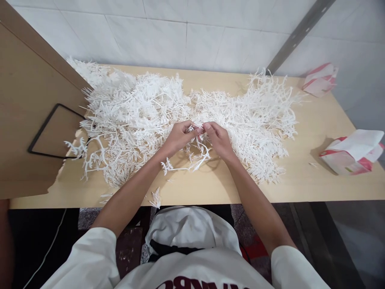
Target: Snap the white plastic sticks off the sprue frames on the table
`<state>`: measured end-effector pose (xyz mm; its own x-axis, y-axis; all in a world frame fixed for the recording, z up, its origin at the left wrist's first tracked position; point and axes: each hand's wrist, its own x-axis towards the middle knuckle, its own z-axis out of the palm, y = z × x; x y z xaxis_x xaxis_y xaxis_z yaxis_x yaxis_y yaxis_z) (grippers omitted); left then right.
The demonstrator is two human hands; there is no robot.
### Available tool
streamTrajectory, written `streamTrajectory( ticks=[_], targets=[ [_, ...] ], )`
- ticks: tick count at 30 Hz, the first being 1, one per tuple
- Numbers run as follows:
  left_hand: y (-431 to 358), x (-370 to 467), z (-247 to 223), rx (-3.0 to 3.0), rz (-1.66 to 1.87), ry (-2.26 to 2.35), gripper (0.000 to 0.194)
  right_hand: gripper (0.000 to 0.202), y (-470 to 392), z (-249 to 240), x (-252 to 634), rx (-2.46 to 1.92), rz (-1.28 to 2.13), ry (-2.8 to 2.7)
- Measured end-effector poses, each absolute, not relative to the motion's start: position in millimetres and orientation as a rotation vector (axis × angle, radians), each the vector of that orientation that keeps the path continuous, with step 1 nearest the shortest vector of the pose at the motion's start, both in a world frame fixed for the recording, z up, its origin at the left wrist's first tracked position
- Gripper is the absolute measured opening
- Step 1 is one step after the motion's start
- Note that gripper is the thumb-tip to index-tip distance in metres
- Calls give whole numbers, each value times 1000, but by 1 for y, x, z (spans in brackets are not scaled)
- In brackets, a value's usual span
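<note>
My left hand (179, 137) is closed, thumb and fingers pinching a thin white branched plastic piece (201, 160), which looks like a moulding sprue. Part of it dangles below the fingertips, just above the table. Close beside, my right hand (219, 138) has its thumb and fingertips pressed together, almost meeting the left fingertips. What sits between the right fingers is too small and hidden to make out. Around and behind both hands spreads a large heap of small spiky white plastic pieces (135, 104), continuing to the right as another pile (252, 116).
At left stands a cardboard box (39, 80) with a black wire frame (43, 128) against it; loose branched pieces (96, 156) lie nearby. Two red-and-white paper packs (345, 158) are at right. A tiled wall (168, 36) and metal post (300, 34) border the table (300, 176).
</note>
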<state>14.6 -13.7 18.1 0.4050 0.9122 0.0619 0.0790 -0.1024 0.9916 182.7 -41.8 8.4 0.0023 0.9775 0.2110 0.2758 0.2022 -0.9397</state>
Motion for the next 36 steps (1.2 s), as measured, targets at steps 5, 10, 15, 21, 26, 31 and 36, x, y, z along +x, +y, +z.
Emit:
streamTrajectory(
  ticks=[5,10,15,21,26,31,36],
  targets=[
    [-14,16,18,1691,944,967,35,29,-42,8,183,-1216,968,-1448],
    [-14,17,17,1783,994,942,29,29,-41,9,184,-1170,1038,-1381],
    [-13,16,15,1780,1024,1054,25,32,-40,7,185,-1232,1064,-1458],
    [-21,20,19,1862,1021,1120,13,23,-41,5,181,-1284,922,-1541],
    [-22,21,20,1814,1102,1222,7,16,-48,6,177,-1360,448,-1661],
    [-12,15,20,1628,1102,1274,8,24,-48,6,180,-1436,363,-1583],
    [-17,18,21,1720,1017,1127,15,27,-42,5,182,-1374,610,-1500]
  ],
)
